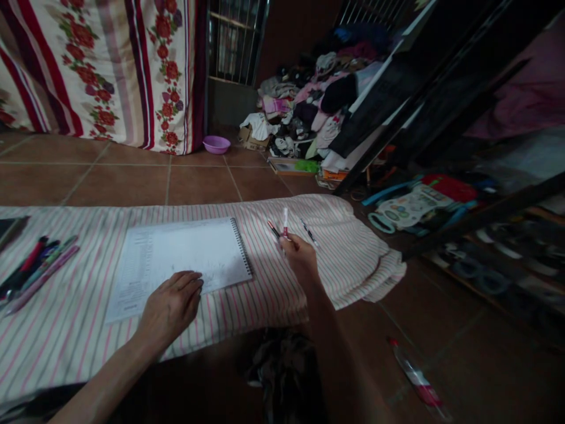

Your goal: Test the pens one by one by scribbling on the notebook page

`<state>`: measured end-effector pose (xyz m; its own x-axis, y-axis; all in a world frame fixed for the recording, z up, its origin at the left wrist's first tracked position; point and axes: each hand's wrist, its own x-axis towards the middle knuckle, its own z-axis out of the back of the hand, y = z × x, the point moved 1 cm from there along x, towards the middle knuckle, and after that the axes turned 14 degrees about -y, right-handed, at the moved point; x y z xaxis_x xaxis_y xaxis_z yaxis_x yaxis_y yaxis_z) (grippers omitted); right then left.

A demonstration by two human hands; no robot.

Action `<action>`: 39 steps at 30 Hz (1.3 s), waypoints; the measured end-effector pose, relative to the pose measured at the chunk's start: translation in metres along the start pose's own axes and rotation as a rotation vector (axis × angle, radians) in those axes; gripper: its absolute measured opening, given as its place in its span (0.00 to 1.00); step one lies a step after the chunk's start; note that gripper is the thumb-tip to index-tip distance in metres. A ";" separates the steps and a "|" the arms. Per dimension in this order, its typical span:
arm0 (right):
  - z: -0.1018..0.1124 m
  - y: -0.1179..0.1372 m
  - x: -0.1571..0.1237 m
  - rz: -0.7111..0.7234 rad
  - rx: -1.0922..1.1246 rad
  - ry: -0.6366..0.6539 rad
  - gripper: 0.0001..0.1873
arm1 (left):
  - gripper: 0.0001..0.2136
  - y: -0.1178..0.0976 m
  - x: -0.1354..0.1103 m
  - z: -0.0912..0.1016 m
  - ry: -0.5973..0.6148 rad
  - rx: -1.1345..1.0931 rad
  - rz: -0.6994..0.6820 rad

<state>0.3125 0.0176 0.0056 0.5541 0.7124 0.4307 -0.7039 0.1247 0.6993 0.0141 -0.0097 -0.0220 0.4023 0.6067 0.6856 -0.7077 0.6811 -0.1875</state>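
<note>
My left hand (173,306) lies flat on the lower part of a spiral-bound notebook (198,244), its fingers stretched out over the pale page. To the right of the notebook, my right hand (300,254) pinches a short marker (285,221) with a white upper part and a dark pink band, held upright. Just left of the marker, a thin dark pencil (273,228) with a reddish end reaches toward my fingertips; whether they touch it I cannot tell. A dark, slim pen (309,232) lies on the striped cloth (353,259) beyond my right hand.
Several pens and markers (37,268) lie at the cloth's left, near a dark flat object (11,229). A red-and-clear bottle-like item (417,377) is on the tiled floor. Behind are a purple basin (216,144), a heap of clothes (309,100) and a floral curtain (110,70).
</note>
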 end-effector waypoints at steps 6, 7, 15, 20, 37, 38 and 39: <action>0.033 -0.044 0.035 0.027 -0.458 0.015 0.17 | 0.10 0.002 -0.003 0.002 -0.030 -0.026 0.006; 0.038 -0.051 0.042 0.008 -0.526 0.015 0.18 | 0.10 0.002 -0.003 0.002 -0.029 -0.027 0.010; 0.037 -0.077 0.071 -0.011 -0.727 0.119 0.19 | 0.11 0.001 -0.001 0.002 -0.018 -0.018 0.012; 0.024 -0.079 0.064 0.036 -0.782 0.154 0.18 | 0.11 0.001 -0.001 0.002 -0.013 -0.018 0.008; 0.009 -0.060 0.053 0.106 -0.822 0.116 0.18 | 0.10 -0.001 -0.001 0.005 -0.011 -0.022 0.029; 0.007 -0.057 0.051 0.115 -0.802 0.105 0.17 | 0.10 -0.001 -0.002 0.004 -0.009 -0.019 0.029; 0.005 -0.054 0.048 0.123 -0.782 0.097 0.17 | 0.10 0.000 -0.003 0.004 -0.009 -0.020 0.028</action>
<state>0.3795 0.0415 -0.0085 0.4363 0.8050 0.4019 -0.8852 0.4642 0.0311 0.0108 -0.0131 -0.0215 0.3772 0.6220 0.6862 -0.7071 0.6719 -0.2203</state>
